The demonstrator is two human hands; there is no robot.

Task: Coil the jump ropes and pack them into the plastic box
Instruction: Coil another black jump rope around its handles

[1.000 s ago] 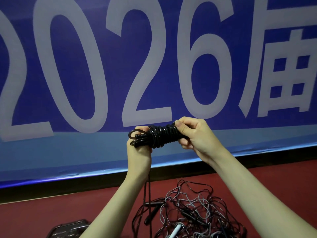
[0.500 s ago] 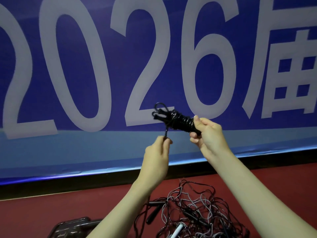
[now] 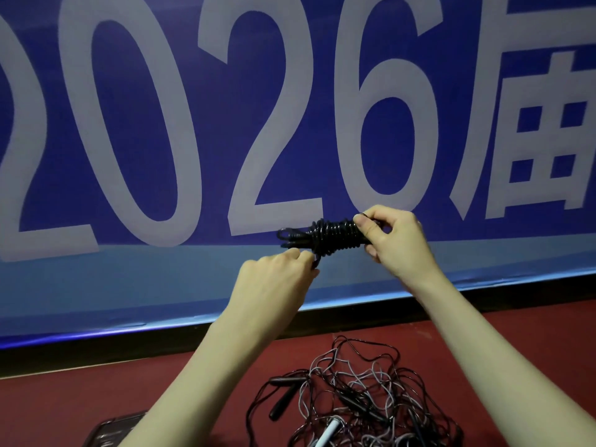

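Up before the blue banner (image 3: 129,279), my right hand (image 3: 398,243) grips one coiled black rope bundle (image 3: 335,235), long axis level, loops pointing left; my left hand (image 3: 277,279) pinches its loose strand. Below, a tangled rope pile (image 3: 354,398) lies uncounted.

A blue banner (image 3: 193,285) with large white "2026" lettering hangs above a dark red floor (image 3: 64,398).

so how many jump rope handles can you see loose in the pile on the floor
3: a black handle at the pile's left, a thinner black one near the middle, and a white one at the bottom edge. More may be hidden in the tangle.
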